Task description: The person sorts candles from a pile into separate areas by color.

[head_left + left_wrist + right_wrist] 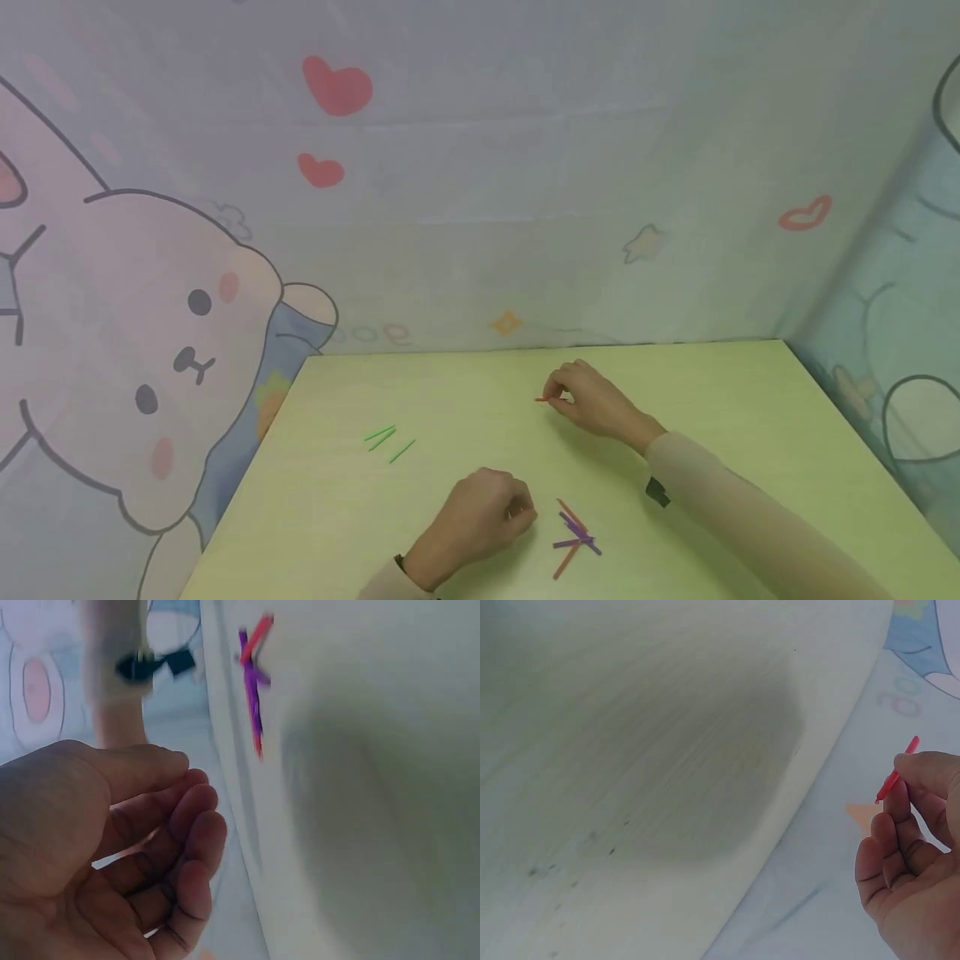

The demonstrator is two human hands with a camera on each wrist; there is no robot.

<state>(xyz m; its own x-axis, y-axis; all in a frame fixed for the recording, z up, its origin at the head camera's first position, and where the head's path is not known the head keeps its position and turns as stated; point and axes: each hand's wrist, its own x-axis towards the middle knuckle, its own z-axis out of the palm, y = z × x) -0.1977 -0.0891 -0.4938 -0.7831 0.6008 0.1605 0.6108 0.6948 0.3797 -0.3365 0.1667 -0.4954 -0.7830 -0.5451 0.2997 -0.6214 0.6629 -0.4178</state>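
Note:
My right hand [596,402] is over the far middle of the table and pinches a short thin red stick [898,770] between thumb and fingertip. Both ends of the stick poke out in the right wrist view. My left hand [483,515] is above the near part of the table, its fingers loosely curled with nothing seen in them. Just right of it lies a small pile of purple sticks [577,528] and orange-red sticks [567,561], crossing one another. The same pile shows beyond the left fingertips in the left wrist view.
Three green sticks [402,451] lie apart from the pile, on the left half of the pale yellow-green table [750,417]. A printed cloth backdrop [525,208] rises behind the table's far edge and along its sides.

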